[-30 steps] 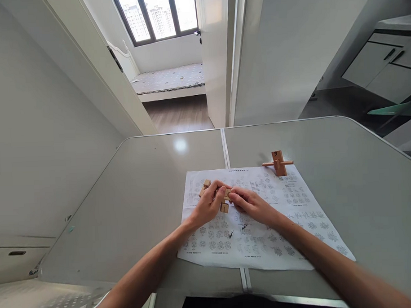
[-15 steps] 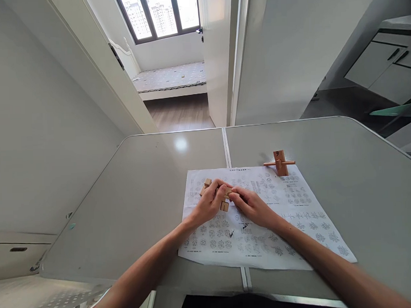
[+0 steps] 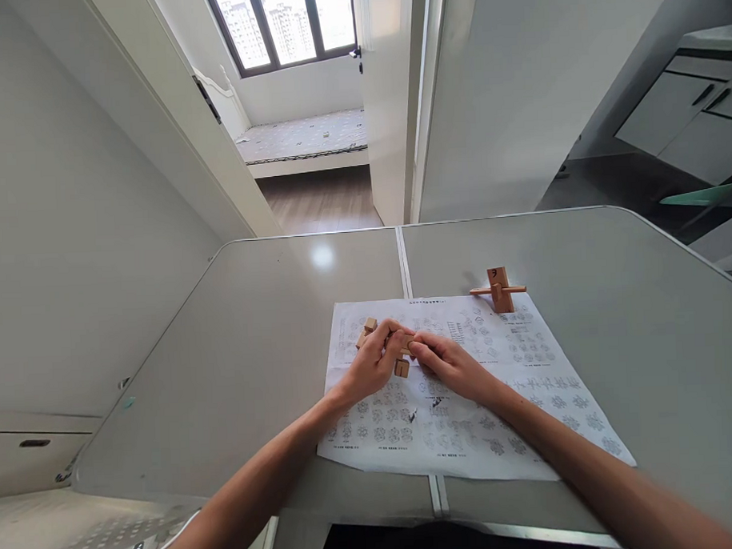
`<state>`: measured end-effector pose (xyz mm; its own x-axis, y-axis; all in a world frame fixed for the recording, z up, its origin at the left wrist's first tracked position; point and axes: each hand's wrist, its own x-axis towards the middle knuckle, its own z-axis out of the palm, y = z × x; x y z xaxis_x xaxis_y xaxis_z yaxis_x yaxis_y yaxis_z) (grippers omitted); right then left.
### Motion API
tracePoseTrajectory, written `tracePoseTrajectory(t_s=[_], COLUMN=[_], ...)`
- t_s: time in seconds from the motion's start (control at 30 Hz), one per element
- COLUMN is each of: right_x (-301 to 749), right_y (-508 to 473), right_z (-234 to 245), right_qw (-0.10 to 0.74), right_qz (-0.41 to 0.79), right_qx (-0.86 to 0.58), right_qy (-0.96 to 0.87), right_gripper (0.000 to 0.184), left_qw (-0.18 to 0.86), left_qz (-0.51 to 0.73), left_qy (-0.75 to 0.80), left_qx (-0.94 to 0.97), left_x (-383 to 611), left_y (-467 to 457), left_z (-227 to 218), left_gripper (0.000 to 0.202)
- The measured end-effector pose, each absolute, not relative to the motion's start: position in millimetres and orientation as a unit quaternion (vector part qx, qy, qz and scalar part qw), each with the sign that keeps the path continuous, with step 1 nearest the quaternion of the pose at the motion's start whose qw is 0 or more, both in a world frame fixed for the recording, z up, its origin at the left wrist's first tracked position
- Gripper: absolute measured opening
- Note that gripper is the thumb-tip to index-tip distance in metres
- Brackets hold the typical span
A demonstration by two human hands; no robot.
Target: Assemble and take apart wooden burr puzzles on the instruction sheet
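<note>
One cluster of pale wooden blocks [image 3: 401, 368] is held between the left hand [image 3: 375, 361] and the right hand [image 3: 447, 365], just above or on a printed sheet [image 3: 468, 439]; whether it touches the paper cannot be told. The left hand is curled round the cluster, thumb on the near side and fingers bent over the top, with block ends poking out to its left and one square end showing below its thumb. The right hand is nearly closed, its thumb and bent forefinger pinching the end of a block that lies between the two hands; its other fingers are tucked under, and the cluster's middle is hidden by the grip. Under both hands the sheet lies on the grey tabletop [image 3: 271, 310], covered in rows of small line drawings, with two dark marks on the paper nearer the body than the hands. Beyond the right hand and to its right, at the sheet's far edge, is a reddish wooden piece [image 3: 500, 292]: a flat board with a black mark near its top and a thin rod crossing it. Well past the hands, beyond the tabletop, are an open door [image 3: 389, 105], a bed [image 3: 307, 136] and a window [image 3: 289, 45].
</note>
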<state>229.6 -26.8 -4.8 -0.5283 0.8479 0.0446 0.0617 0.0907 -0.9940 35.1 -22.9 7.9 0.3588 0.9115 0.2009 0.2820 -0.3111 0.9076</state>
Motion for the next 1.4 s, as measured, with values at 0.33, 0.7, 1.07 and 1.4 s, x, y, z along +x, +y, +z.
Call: tracePoseTrajectory(t_s=[0.33,0.7,1.07,1.4], right_x=[230,230,230,223], right_y=[-21,-21,-21,-30], right_z=[-13,-10,-7,-10], right_qw=[0.357,0.385,0.346,0.393], right_qz=[0.672,0.709,0.672,0.480], right_qx=[-0.325,-0.309,-0.332,-0.410], right_qy=[-0.561,-0.503,-0.565,-0.669], right_gripper=[0.045,0.055,0.046,0.027], left_qw=[0.520,0.476,0.468,0.623], left_qz=[0.365,0.410,0.603,0.493], left_qy=[0.392,0.404,0.470,0.396], left_qx=[0.666,0.665,0.443,0.460], left_x=[37,32,12,26], left_y=[-26,-23,3,-10], left_z=[14,18,4,2], left_gripper=[0.042,0.057,0.049,0.046])
